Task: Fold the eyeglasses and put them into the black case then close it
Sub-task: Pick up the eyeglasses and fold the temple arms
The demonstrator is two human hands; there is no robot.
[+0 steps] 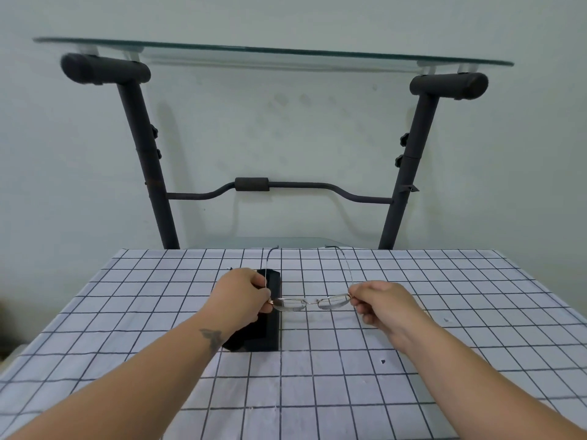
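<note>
Thin gold-rimmed eyeglasses (309, 303) hang above the checked tablecloth, lenses toward me and both temples unfolded, pointing away. My left hand (243, 295) pinches the left hinge and my right hand (379, 301) pinches the right hinge. The black case (266, 331) lies on the cloth below my left hand, long side running away from me; my left wrist hides part of it, and I cannot tell whether it is open or closed.
The table (413, 360) wears a white cloth with a dark grid. Behind its far edge stands a dark metal frame (152, 173) carrying a glass shelf (286, 55) against a pale wall.
</note>
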